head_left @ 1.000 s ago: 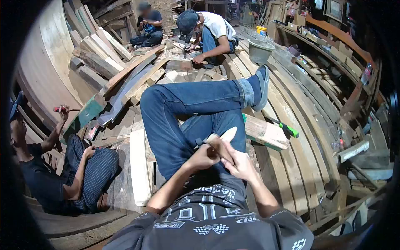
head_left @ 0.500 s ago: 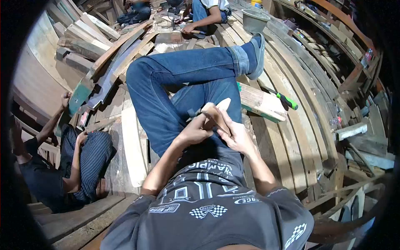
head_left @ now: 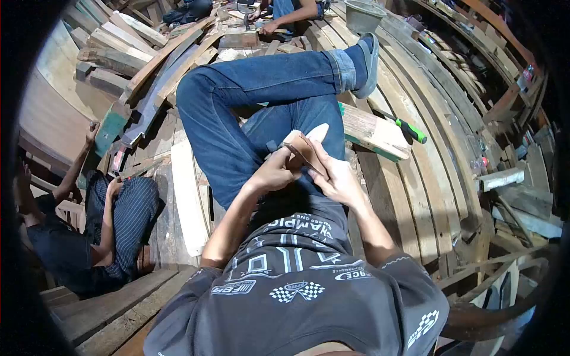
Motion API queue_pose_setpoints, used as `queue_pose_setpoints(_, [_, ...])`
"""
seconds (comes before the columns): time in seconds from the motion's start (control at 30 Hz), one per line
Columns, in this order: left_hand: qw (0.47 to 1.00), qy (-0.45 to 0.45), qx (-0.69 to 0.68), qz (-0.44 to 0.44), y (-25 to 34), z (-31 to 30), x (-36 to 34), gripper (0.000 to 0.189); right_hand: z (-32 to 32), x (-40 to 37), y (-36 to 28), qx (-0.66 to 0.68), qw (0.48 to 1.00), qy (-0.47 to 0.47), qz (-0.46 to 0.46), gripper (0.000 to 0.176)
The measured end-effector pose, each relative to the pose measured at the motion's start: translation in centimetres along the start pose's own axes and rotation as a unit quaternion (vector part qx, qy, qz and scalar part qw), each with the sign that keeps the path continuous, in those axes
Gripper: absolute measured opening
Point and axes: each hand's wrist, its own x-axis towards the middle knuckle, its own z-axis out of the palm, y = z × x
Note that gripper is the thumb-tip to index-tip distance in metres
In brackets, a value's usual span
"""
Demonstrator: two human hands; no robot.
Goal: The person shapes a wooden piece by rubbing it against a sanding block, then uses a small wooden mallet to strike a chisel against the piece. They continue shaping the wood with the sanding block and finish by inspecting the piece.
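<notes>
My left hand (head_left: pixel 272 175) is closed around a small pale piece of wood (head_left: pixel 319 132) with a rounded tip, held over my lap. A thin brown sheet like sandpaper (head_left: pixel 307 153) lies against the wood. My right hand (head_left: pixel 337 180) pinches this sheet and the wood from the other side, its thumb along the sheet. Both hands meet just above my jeans (head_left: pixel 261 80), and my fingers cover the lower part of the wood.
A green-handled tool (head_left: pixel 411 131) lies on planks to the right, beside a pale wooden block (head_left: pixel 374 132). A grey bucket (head_left: pixel 363 16) stands beyond my foot. One person (head_left: pixel 65 237) sits at left; another person's hand (head_left: pixel 269 27) works ahead. Stacked timber (head_left: pixel 113 56) fills the back left.
The view has shifted slightly, so the surroundings sit a little higher. My hands keep their hold, and more of the brown sheet's face shows between them.
</notes>
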Motion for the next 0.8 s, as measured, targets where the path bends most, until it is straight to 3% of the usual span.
queue_pose_setpoints(0.03, [0.998,-0.015,0.06,-0.031,0.0,-0.5,-0.1,0.049,-0.9,0.0,0.0,-0.023,0.999,-0.048,0.013,0.071])
queue_pose_setpoints(0.1, [0.997,-0.036,0.052,-0.044,0.2,-0.2,-0.5,0.049,-1.6,0.8,0.2,0.068,0.985,0.055,0.151,0.07])
queue_pose_setpoints(0.13, [0.997,-0.033,0.034,-0.066,-0.1,0.1,-0.2,0.047,-1.9,0.9,-0.6,0.079,0.97,0.054,0.225,0.072])
queue_pose_setpoints(0.17, [0.998,-0.029,0.018,-0.053,0.1,0.3,-0.1,0.042,-0.6,0.6,-0.2,0.084,0.984,0.108,0.11,0.072])
queue_pose_setpoints(0.23, [0.999,-0.018,-0.013,-0.029,1.1,0.6,-0.3,0.033,-0.2,-0.5,-1.1,-0.001,1.0,0.012,-0.026,0.072])
queue_pose_setpoints(0.3, [0.998,-0.025,0.038,-0.032,0.7,-0.3,-0.4,0.05,-1.1,-0.2,-0.7,0.004,0.999,-0.033,0.002,0.072])
queue_pose_setpoints(0.37, [0.996,-0.034,0.057,-0.061,0.5,-0.3,-0.1,0.058,-1.8,0.8,-0.9,0.087,0.989,0.026,0.115,0.071])
queue_pose_setpoints(0.43, [0.995,-0.024,0.059,-0.081,1.2,0.2,0.0,0.064,-0.7,0.5,-1.5,0.064,0.991,0.032,0.116,0.071])
queue_pose_setpoints(0.5, [0.998,-0.017,0.054,0.006,-0.4,-0.6,-0.1,0.062,-0.8,-0.2,-2.0,0.025,0.995,-0.086,0.054,0.07])
queue_pose_setpoints(0.53, [0.999,-0.002,0.036,-0.007,0.8,-0.2,-0.6,0.06,-1.1,0.1,-1.8,0.016,0.993,-0.093,0.066,0.07])
queue_pose_setpoints(0.63, [0.998,-0.007,0.037,-0.049,-0.6,-0.4,-0.2,0.047,-1.6,1.6,-0.7,0.145,0.98,0.03,0.136,0.07])
queue_pose_setpoints(0.67, [0.997,-0.008,0.052,-0.056,-0.4,-0.4,-0.1,0.049,-1.8,1.8,-1.5,0.1,0.977,-0.016,0.19,0.069])
queue_pose_setpoints(0.7, [0.998,-0.005,0.061,-0.018,0.1,-0.2,-0.1,0.05,-1.1,1.5,-1.2,0.032,0.993,-0.041,0.102,0.069])
queue_pose_setpoints(0.77, [0.995,0.0,0.084,0.051,1.5,0.0,-0.7,0.052,-0.8,0.4,-1.3,0.02,0.994,-0.107,0.002,0.071])
queue_pose_setpoints(0.8, [1.0,0.0,-0.019,0.008,-0.9,0.0,-0.4,0.055,-1.7,0.8,-1.8,0.012,0.99,-0.134,0.047,0.069])
